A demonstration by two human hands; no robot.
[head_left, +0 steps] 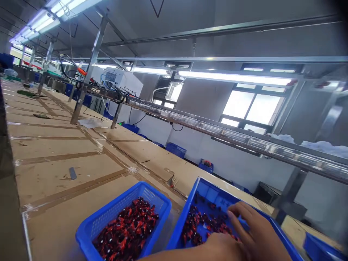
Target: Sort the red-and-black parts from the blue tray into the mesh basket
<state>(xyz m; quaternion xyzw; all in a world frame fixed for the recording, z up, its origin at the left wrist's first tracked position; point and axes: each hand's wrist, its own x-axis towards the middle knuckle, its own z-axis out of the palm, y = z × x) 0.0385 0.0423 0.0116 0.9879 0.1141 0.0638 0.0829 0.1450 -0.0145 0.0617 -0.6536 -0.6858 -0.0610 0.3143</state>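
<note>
In the head view, my right hand (252, 224) reaches into a blue tray (179, 228) at the lower right, over small dark-red and black pieces (201, 221) scattered on its floor. Its fingers are bent and apart, with nothing visible between them. My left hand (224, 246) crosses from the bottom edge into the same tray, close under the right hand; its fingers are hidden. To the left, a blue perforated basket (89, 230) holds a heap of similar glossy red and black pieces (127, 228). The exact kind of these pieces is too small to tell.
Basket and tray stand on a long bench covered with taped cardboard (54, 148). A small grey strip (72, 173) lies on it. Metal posts (91, 69) and a rail (217, 134) run along the bench. Another blue container (323, 246) sits at the lower right.
</note>
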